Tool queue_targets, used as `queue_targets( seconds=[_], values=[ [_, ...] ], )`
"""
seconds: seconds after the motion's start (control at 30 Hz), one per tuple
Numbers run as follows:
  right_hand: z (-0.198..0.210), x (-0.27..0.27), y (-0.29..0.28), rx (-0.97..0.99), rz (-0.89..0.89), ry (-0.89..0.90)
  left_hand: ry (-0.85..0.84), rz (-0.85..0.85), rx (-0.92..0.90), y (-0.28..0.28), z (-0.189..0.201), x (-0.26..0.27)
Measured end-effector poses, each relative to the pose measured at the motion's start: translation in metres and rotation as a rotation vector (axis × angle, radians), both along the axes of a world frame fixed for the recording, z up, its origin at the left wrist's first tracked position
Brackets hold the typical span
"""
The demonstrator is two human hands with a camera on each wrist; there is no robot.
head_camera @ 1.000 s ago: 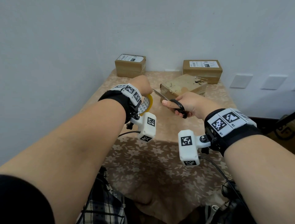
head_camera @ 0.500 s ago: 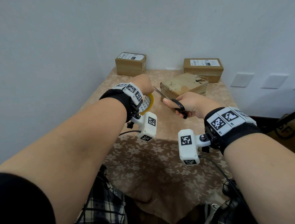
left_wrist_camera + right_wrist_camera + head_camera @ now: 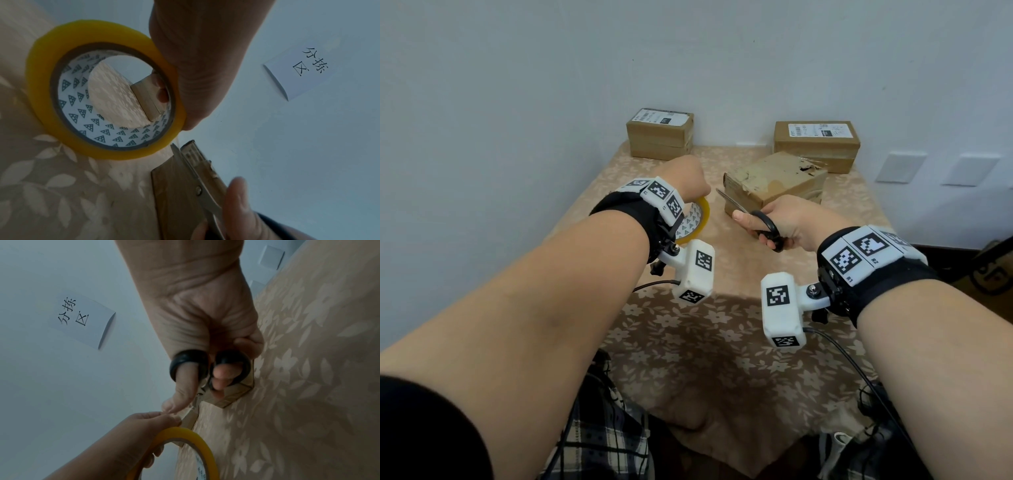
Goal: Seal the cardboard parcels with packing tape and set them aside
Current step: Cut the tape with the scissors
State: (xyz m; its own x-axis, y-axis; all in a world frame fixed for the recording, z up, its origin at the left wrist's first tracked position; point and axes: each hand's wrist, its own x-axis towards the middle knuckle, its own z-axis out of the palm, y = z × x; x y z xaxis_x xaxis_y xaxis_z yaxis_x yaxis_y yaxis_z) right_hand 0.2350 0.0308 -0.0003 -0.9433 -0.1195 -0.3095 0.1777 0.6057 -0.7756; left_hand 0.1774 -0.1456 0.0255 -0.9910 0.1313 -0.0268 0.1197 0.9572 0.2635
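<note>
A worn cardboard parcel [image 3: 777, 181] lies in the middle of the table, turned at an angle. My left hand [image 3: 685, 180] grips a yellow roll of packing tape [image 3: 693, 221] just left of it; the roll [image 3: 98, 91] stands on edge above the cloth. My right hand [image 3: 779, 221] holds black-handled scissors [image 3: 765, 224] with thumb and fingers through the loops [image 3: 209, 366]. The closed blades [image 3: 193, 177] point at the gap between roll and parcel, where a thin strip of clear tape runs. Two labelled parcels, one at the back left [image 3: 659, 137] and one at the back right [image 3: 816, 144], stand against the wall.
The table wears a beige flowered cloth [image 3: 705, 342] and stands against a white wall. A paper sign [image 3: 298, 71] hangs on the wall above. Wall plates [image 3: 900, 166] lie to the right. Cables hang from both wrist cameras near the front edge.
Both hands have hardly moved; the scissors stay pointed at the tape between roll and parcel. The head view has shifted slightly.
</note>
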Motion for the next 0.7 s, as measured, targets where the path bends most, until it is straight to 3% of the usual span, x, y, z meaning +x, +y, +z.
queue_targets(
  seconds=[0.37, 0.53, 0.7],
  values=[
    [-0.005, -0.001, -0.001, 0.201, 0.056, -0.07, 0.114, -0.018, 0.115, -0.014, -0.006, 0.016],
    [-0.002, -0.003, 0.003, 0.159, 0.092, -0.107, 0.111, -0.087, 0.115, -0.016, -0.003, 0.018],
    [0.0, -0.007, 0.005, 0.313, 0.089, -0.015, 0.127, -0.084, 0.139, -0.016, -0.005, 0.019]
  ],
)
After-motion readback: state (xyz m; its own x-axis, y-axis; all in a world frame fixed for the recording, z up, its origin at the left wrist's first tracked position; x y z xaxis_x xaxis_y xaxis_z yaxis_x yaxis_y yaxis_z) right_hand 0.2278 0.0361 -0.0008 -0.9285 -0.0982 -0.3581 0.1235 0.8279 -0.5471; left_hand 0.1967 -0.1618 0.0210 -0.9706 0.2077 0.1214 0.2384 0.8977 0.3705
